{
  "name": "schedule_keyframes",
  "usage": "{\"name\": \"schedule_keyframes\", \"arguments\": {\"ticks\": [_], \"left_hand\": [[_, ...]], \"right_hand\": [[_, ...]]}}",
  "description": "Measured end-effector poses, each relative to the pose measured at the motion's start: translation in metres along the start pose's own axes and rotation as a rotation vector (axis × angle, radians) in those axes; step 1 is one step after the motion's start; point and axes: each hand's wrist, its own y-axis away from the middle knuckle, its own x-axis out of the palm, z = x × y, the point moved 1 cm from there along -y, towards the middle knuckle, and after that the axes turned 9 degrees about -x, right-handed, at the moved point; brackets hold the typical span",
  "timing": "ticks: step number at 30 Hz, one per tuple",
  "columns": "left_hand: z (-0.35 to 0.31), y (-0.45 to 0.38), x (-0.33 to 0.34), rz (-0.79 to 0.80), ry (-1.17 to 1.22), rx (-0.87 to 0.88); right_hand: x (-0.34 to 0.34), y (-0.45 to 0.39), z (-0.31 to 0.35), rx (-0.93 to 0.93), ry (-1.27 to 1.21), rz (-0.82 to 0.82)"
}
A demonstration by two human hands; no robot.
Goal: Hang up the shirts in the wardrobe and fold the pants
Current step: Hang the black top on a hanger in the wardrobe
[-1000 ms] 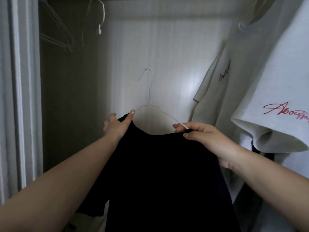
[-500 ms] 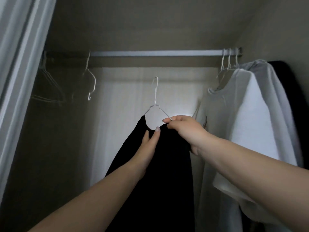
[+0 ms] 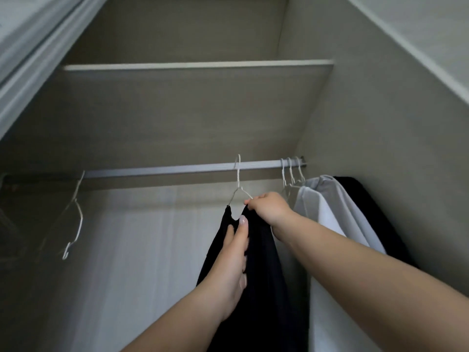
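Note:
A black shirt [image 3: 264,275] hangs on a white wire hanger [image 3: 238,184] whose hook sits over the wardrobe rail [image 3: 177,168]. My right hand [image 3: 269,208] grips the hanger's right shoulder and the shirt's collar edge. My left hand [image 3: 228,265] lies against the front of the shirt below the neckline, fingers fairly straight, thumb pointing up. The lower part of the shirt runs out of view at the bottom.
Two white shirts [image 3: 327,207] and a black garment [image 3: 368,212] hang on hangers at the rail's right end. An empty wire hanger [image 3: 74,214] dangles at the left. A shelf [image 3: 198,66] spans the wardrobe above the rail. The side wall [image 3: 380,123] stands close on the right.
I raised the hanger with the black shirt and its hook went over the rail. My view tilted upward. My left hand slid from the shirt's left shoulder onto its front.

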Motion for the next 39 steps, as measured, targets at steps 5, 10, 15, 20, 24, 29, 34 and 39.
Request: {"name": "schedule_keyframes", "arguments": {"ticks": [5,10,15,20,24,29,34,39], "left_hand": [[-0.012,-0.015,0.021,0.065,-0.005,0.028],[-0.015,-0.017,0.031,0.106,-0.027,0.01],[-0.008,-0.019,0.042,0.133,0.004,-0.042],[0.003,-0.019,0.045,0.151,0.033,-0.083],[0.004,-0.016,0.045,0.132,0.078,-0.066],[0.006,-0.009,0.026,-0.024,0.049,-0.021],[0.01,0.018,-0.015,-0.171,0.036,-0.009],[0.02,0.074,-0.068,-0.369,0.002,-0.055]], "right_hand": [[-0.021,-0.037,0.003,-0.026,0.125,-0.07],[-0.045,-0.058,-0.003,0.036,0.152,-0.139],[-0.053,-0.062,-0.018,0.099,0.057,-0.121],[-0.058,-0.058,-0.023,0.088,0.046,-0.088],[-0.063,-0.058,-0.011,-0.03,0.111,-0.096],[-0.053,-0.038,0.009,-0.61,0.954,-0.061],[-0.001,0.0,0.027,-0.718,0.919,0.3],[0.064,0.037,0.037,-0.787,0.81,0.558]]}}
